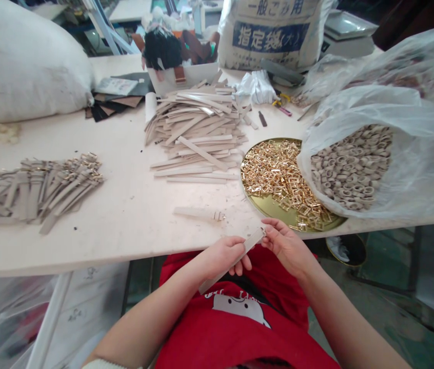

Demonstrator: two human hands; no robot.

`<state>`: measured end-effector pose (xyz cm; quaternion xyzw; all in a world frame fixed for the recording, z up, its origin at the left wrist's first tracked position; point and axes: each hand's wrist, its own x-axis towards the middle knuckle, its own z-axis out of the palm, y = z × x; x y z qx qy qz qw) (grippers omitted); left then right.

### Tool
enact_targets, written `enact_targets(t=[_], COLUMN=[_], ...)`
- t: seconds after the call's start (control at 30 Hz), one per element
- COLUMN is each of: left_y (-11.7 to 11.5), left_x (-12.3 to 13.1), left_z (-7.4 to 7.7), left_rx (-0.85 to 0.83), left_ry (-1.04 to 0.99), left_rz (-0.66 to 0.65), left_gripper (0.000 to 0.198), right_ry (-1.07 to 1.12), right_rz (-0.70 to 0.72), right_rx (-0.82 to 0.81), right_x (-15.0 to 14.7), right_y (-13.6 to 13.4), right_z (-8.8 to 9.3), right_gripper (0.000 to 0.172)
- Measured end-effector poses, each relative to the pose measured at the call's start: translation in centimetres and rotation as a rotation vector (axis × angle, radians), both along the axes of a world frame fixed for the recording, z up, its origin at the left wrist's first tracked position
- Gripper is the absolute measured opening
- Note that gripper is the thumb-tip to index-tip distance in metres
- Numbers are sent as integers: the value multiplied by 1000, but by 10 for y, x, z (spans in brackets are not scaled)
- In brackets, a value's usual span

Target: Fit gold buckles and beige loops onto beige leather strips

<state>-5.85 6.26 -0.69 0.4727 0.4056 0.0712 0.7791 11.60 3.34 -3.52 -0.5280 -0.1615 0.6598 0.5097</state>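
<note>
A grey-beige strap (253,241) runs at a slant over my lap, in front of the table edge. My left hand (229,256) grips its middle, thumb on top and fingers beneath. At the strap's upper end, the fingers of my right hand (280,241) pinch the tip, where a small metallic bit shows; its shape is mostly hidden. Just beyond my hands, one strap with a gold buckle (199,213) lies on the table. Gold buckles (278,171) are heaped on a round gold tray (265,206) to the right.
Loose straps (197,123) are piled mid-table, and buckled straps (40,189) at the left. A clear plastic bag (413,169) holds many small beige loops (351,166). Behind stand a white box (201,72), a printed sack (274,36) and yellow-handled snips (281,101).
</note>
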Motion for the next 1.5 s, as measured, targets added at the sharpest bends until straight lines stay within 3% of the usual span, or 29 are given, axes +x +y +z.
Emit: enact_targets(t=[0.1,0.2,0.37,0.5,0.6,0.77,0.87,0.93,1.03,1.2,1.27,1.37,1.5], left_y=[2,4,5,4,3,1,1,2,4,1,-3,-8,-10], left_x=[-2,-3,-5,-5,-2,0,-1,-3,-6,0,5,12,13], left_z=[0,3,4,2,1,3,7,9,10,9,8,6,-1], left_rx=[-26,-159,-362,-396,-301,72,213,290,359,433,498,577,637], left_ry=[-15,-50,-168,-182,-113,79,147,179,242,266,282,304,314], left_rz=[-2,32,103,122,83,-29,-118,-171,-183,-140,-91,-21,-25], left_gripper=[17,19,25,25,24,16,22,26,27,29,31,35,35], right_ry=[-9,8,32,-30,-178,-614,-885,-923,-778,-208,-78,-53,-85], right_rz=[81,122,125,58,25,111,142,163,144,27,-65,-130,-76], right_rx=[18,21,51,116,150,292,407,435,366,188,169,176,175], right_x=[1,4,6,3,1,-6,-11,-13,-11,-12,-17,-27,-28], right_y=[0,-1,-3,-4,-4,-6,-10,-12,-11,-4,-4,-8,-10], right_z=[4,7,9,3,-3,-3,-1,-2,-1,0,0,-3,-8], right_gripper=[30,24,20,12,12,23,24,23,22,22,23,27,28])
